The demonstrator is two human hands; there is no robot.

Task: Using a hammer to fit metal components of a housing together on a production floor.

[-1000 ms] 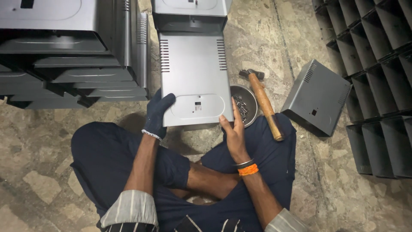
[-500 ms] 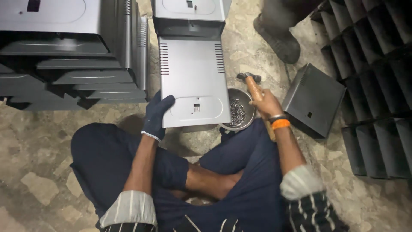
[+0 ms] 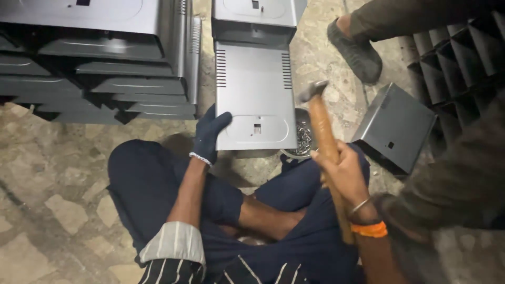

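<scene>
The grey metal box point(image 3: 255, 100) lies flat on the stone floor point(image 3: 47, 173), right in front of the person's crossed legs. The left hand point(image 3: 209, 131), in a dark glove, presses open on the box's near left corner. The right hand point(image 3: 341, 171) is closed tight around a wooden hammer point(image 3: 325, 142), lifted just right of the box. A small bowl of screws point(image 3: 302, 139) sits beside the box, under the hammer.
</scene>
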